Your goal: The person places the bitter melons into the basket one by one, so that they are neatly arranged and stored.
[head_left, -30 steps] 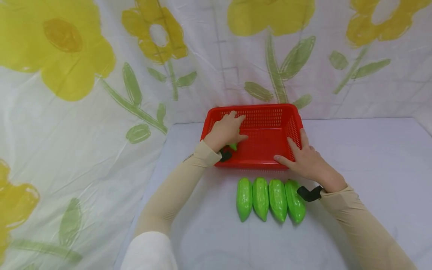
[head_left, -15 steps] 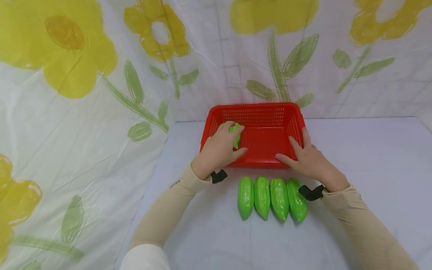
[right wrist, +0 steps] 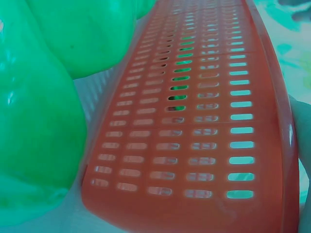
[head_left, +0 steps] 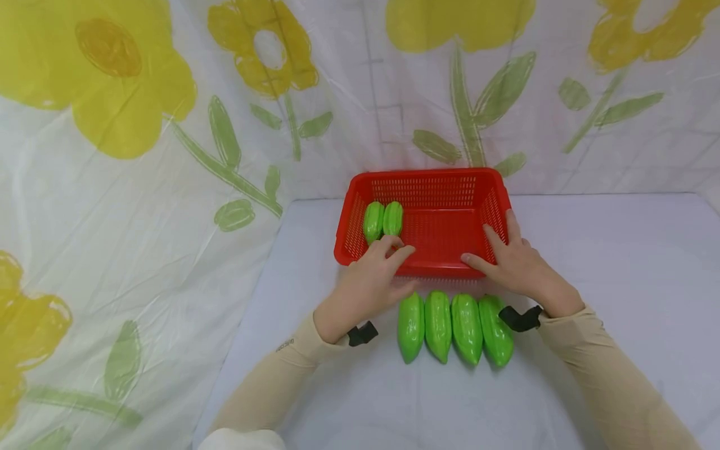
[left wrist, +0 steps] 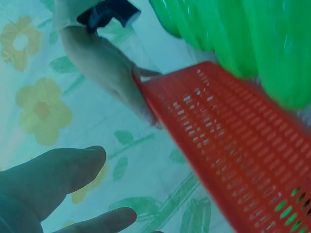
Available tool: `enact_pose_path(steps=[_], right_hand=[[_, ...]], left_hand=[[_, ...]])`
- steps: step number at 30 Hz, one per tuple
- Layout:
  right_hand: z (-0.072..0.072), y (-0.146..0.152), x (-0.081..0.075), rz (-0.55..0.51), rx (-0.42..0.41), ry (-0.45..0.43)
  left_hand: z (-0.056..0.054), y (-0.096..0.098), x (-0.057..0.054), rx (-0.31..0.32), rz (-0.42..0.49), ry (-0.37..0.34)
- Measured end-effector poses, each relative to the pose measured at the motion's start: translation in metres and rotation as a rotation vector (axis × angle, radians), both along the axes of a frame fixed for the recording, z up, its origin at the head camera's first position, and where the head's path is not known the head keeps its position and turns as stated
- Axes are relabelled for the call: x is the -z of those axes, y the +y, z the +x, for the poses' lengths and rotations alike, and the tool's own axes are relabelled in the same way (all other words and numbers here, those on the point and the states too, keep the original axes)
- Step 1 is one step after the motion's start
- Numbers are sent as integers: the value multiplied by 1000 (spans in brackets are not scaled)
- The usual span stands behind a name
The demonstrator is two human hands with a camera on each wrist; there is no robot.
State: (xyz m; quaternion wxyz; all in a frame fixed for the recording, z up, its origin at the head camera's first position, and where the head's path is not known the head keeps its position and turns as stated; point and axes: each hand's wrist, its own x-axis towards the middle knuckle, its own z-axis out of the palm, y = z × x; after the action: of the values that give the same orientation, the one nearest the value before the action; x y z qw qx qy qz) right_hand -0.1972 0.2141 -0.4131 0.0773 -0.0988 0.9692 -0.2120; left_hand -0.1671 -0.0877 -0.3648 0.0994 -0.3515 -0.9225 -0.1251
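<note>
My left hand (head_left: 368,284) hovers over the front left rim of the red plastic basket (head_left: 439,270), its fingers loosely bent and nothing in them. Just beyond its fingertips, two glossy green, ridged fruit-like pieces (head_left: 374,220) lie side by side at the basket's left end. My right hand (head_left: 514,265) rests on the basket's front right corner with fingers spread, the thumb at the front rim. In front of the basket stands a row of several similar tapered green pieces (head_left: 439,326); in the right wrist view, green pieces (right wrist: 41,121) loom beside the basket wall (right wrist: 194,121).
A pale cloth covers the table (head_left: 613,262). Behind the basket hangs a white curtain (head_left: 343,144) with yellow flowers, which continues down the left side. Each wrist carries a black camera mount (head_left: 362,334).
My left hand has drawn back from inside the basket toward its front rim, letting go of a green piece and uncovering two there. The right hand stays at the corner.
</note>
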Motion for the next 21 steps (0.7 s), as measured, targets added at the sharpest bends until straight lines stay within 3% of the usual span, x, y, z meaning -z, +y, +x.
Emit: enact_pose_path(steps=[5,12,21], right_hand=[[-2,0,0,3,-1,-1],[-3,1,3,4,-1,1],[-2,1,2,-7,6,-8]], left_hand=[[16,-2,15,24,-14,6],[32,-1,32,30,-20,-121],[36,2,59,7,-67,-229]])
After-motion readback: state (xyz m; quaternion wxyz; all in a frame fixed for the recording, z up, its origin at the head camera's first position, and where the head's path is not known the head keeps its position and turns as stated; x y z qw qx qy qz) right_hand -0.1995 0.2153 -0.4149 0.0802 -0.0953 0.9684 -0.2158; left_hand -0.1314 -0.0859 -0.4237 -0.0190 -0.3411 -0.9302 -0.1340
